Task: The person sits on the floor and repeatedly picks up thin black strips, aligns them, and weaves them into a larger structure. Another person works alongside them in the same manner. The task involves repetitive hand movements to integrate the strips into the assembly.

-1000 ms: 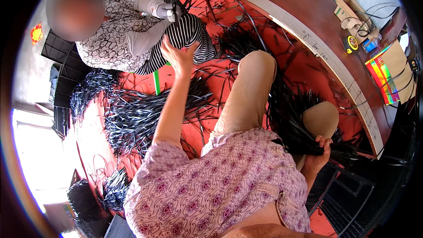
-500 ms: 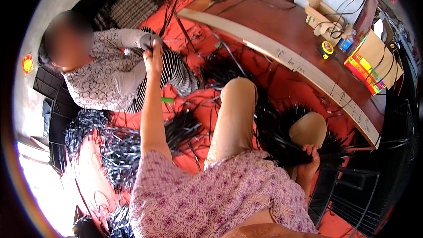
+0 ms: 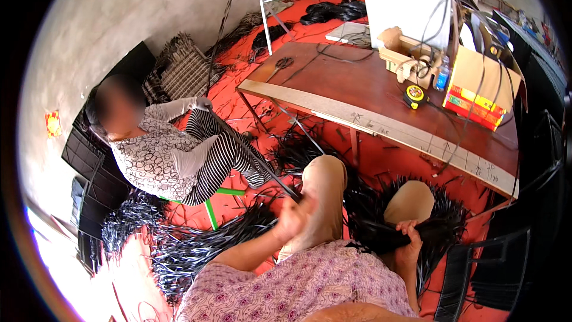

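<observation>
My left hand (image 3: 294,217), slightly blurred, is closed beside my left knee at the end of a long black plastic strip (image 3: 256,158). That strip stretches up and left to the hand of a person (image 3: 158,137) seated opposite me. My right hand (image 3: 409,240) wraps round a thick bundle of black strips (image 3: 375,232) lying across my lap, below my right knee. More loose strips fan out around that knee. Part of the bundle's near end is hidden behind my fingers.
Heaps of black strips (image 3: 190,256) cover the red floor (image 3: 238,77) at left. A brown table (image 3: 351,77) stands ahead, bearing scissors (image 3: 281,65), a tape measure (image 3: 415,96), a bottle (image 3: 442,74) and cardboard boxes (image 3: 481,83). Black woven panels (image 3: 485,274) lean at lower right.
My left hand has drawn back from the other person's hand to beside my knee, and a strip now spans between us. My right hand keeps its hold. The view has tilted up.
</observation>
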Tool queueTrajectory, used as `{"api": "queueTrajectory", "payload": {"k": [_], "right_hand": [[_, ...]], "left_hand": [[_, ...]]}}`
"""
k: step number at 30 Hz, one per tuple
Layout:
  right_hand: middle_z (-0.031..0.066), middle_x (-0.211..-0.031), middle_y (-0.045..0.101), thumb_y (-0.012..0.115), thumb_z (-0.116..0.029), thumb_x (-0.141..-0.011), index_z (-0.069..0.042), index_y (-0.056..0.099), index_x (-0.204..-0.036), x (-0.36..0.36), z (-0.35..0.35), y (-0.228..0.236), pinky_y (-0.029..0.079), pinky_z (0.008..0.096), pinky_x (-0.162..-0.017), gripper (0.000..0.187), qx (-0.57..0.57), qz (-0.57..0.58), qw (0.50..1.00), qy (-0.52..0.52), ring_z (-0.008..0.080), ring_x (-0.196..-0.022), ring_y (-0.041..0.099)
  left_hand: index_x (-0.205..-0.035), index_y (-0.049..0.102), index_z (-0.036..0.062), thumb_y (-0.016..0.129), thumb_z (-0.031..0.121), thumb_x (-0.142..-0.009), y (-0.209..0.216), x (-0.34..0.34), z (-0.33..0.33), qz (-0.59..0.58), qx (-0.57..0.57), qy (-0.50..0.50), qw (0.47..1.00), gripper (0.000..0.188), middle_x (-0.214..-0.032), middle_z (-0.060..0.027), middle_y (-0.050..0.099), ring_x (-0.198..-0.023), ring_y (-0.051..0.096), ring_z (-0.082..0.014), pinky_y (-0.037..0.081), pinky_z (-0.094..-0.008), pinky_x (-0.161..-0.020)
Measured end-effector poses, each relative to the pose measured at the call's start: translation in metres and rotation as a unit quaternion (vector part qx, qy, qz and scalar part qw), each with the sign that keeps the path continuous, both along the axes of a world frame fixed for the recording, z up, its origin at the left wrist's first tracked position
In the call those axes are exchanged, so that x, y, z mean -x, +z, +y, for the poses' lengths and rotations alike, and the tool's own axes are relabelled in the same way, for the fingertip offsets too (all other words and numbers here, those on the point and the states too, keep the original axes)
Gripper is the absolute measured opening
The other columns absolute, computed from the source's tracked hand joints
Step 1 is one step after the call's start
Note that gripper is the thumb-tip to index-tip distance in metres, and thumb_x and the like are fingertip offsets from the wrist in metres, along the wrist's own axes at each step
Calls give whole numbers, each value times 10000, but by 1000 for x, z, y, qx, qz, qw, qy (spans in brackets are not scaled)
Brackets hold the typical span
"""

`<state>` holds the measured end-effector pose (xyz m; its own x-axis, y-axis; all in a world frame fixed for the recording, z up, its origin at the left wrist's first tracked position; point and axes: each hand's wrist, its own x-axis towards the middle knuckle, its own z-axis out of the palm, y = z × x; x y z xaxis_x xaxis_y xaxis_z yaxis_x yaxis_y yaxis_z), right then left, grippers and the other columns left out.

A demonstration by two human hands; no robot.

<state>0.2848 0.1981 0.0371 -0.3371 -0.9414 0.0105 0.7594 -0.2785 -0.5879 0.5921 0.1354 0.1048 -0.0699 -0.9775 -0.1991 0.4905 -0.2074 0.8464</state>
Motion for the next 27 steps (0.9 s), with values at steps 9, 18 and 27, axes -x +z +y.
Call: {"api": "queueTrajectory", "payload": {"k": [9, 18, 27], "right_hand": [[67, -776, 503, 610, -105, -807, -42, 482, -811, 29, 29, -14, 404, 312, -822, 142, -19, -10, 999, -48, 197, -807, 520], [22, -702, 449, 661, -188, -782, -95, 470, -781, 43, 46, -5, 415, 337, -818, 213, -114, -202, 953, -193, 204, -776, 505], [55, -684, 470, 664, -191, -753, -61, 488, -827, 58, 29, -17, 409, 365, -813, 231, -92, -183, 966, -157, 231, -765, 516]], "left_hand": [[-694, 477, 44, 487, 225, -944, 113, 245, 51, -117, 491, -465, 727, 309, -599, -86, 423, -502, 419, -242, 334, -356, -495], [-697, 570, 0, 420, 491, -969, 43, 446, -3, -370, 427, -406, 718, 581, -540, -139, 538, -537, 542, -245, 420, -416, -543], [-836, 702, 14, 536, 330, -891, -43, 528, -159, -638, 545, -294, 458, 361, -808, -223, 676, -796, 664, -401, 524, -492, -721]]}}
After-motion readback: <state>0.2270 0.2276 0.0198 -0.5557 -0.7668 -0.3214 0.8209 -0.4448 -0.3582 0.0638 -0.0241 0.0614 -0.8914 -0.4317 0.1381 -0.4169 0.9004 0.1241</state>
